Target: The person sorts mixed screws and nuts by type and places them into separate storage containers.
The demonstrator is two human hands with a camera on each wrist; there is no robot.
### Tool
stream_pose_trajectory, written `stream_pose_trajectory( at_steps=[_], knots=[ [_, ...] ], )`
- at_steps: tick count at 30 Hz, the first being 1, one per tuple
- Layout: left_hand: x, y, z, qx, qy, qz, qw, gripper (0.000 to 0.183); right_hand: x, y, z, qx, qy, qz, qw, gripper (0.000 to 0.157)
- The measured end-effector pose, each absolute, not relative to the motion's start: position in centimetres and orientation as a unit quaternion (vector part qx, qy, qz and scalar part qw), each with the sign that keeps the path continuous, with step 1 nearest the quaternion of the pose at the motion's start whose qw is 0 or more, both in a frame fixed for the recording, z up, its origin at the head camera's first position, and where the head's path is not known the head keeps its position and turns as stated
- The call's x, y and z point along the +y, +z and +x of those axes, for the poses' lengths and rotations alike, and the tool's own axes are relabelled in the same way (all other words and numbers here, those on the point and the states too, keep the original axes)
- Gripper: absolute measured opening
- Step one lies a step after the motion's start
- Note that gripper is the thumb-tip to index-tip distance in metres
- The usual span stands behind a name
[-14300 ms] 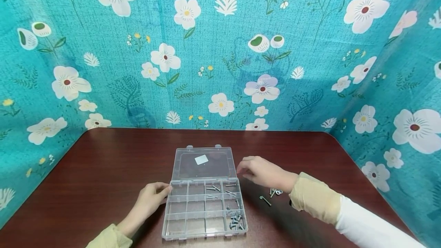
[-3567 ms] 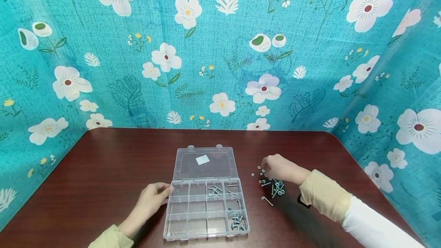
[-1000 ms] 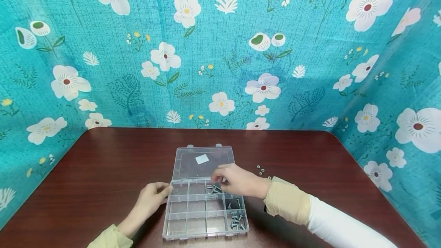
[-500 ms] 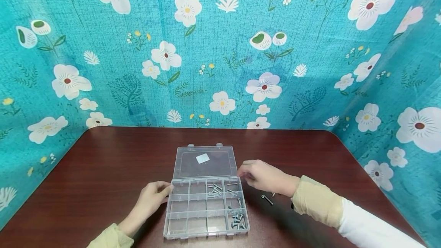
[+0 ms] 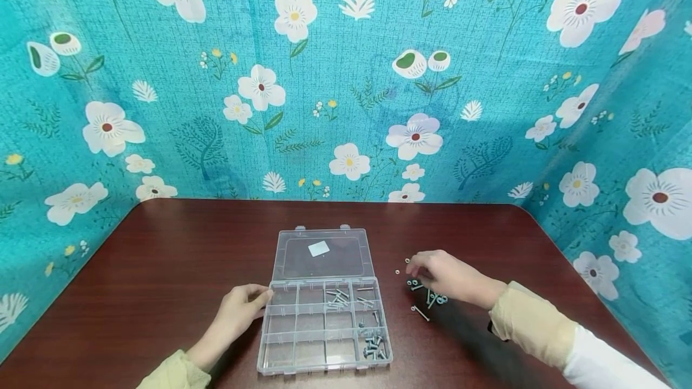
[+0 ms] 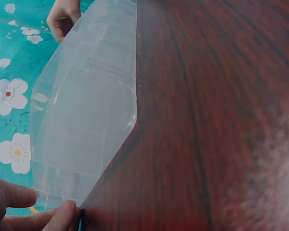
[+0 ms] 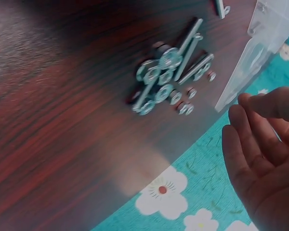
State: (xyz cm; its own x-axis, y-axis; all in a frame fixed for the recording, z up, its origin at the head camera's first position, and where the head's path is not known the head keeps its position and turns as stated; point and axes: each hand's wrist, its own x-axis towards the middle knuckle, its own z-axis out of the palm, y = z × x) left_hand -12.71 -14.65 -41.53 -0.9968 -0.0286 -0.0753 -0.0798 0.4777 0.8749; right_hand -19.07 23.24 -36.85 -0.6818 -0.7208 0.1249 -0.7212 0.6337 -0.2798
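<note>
A clear plastic compartment box lies on the table with its lid folded back. My left hand pinches the box's left edge between thumb and fingers. Several bolts sit in the third compartment of the back row. More screws fill the front right compartment, and others lie in the compartments behind it. Right of the box, my right hand hovers over loose hardware, fingers loosely bent, holding nothing visible. In the right wrist view, bolts and nuts lie heaped beneath it.
A lone bolt lies between the box and the pile. Small nuts are scattered behind the heap. A dark reddish table carries everything, with a teal floral cloth hanging behind and at the sides.
My right hand has gone from over the back compartments rightward to the loose hardware. Compared with the oldest view, the third back compartment holds more bolts. My left hand stays put.
</note>
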Motion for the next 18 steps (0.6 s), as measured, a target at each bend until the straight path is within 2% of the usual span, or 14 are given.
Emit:
stream_pose_trajectory(
  at_steps=[7,18],
  knots=[
    [-14.6,-41.3,-12.7,0.859,0.511,-0.024,0.027,0.028,25.4,-37.4,-19.0,-0.915,0.163,0.369,-0.010,0.021],
    [-14.7,-41.3,-12.7,0.859,0.510,-0.023,0.031,0.028,28.1,-39.0,-18.9,-0.911,0.173,0.373,-0.027,0.021]
  ],
)
